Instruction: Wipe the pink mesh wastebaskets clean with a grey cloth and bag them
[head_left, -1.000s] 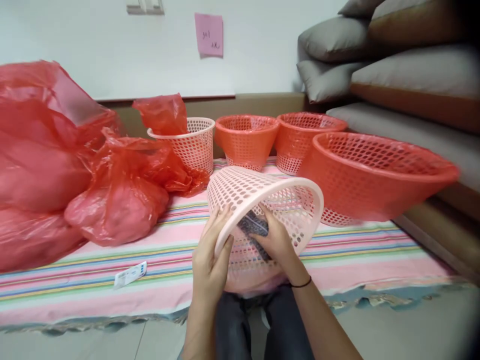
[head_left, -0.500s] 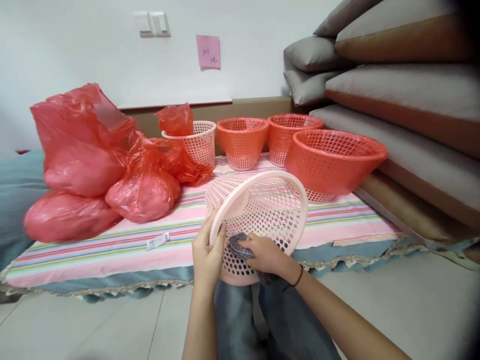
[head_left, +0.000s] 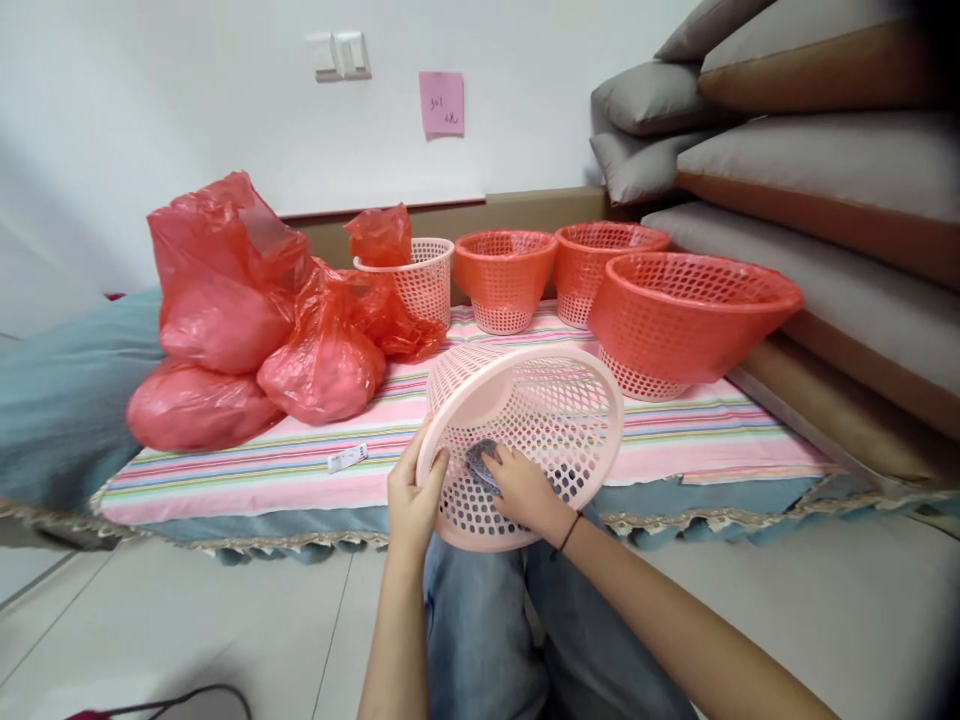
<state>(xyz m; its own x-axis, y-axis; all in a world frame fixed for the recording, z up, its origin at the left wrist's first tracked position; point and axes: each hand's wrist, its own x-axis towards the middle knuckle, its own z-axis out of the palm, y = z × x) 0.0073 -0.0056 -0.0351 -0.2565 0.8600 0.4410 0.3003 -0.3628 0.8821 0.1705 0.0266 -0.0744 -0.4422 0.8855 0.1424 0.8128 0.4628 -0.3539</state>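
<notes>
A pale pink perforated basket lies tilted on its side, its wide mouth facing me, above my knees at the edge of the striped cloth. My left hand grips its rim at the left, thumb inside and fingers around the outside. Inside the mouth, my right hand presses a dark grey cloth against the lower inner wall. The palm side of my right hand is hidden.
Red plastic bags with contents are piled at the left. Behind stand a pink basket and several baskets covered in red plastic. Stacked cushions rise at the right. A white label lies on the striped cloth.
The view has shifted left, so the surroundings appear further right. My right hand and the grey cloth have moved slightly deeper into the basket, and the cloth's hanging end no longer shows.
</notes>
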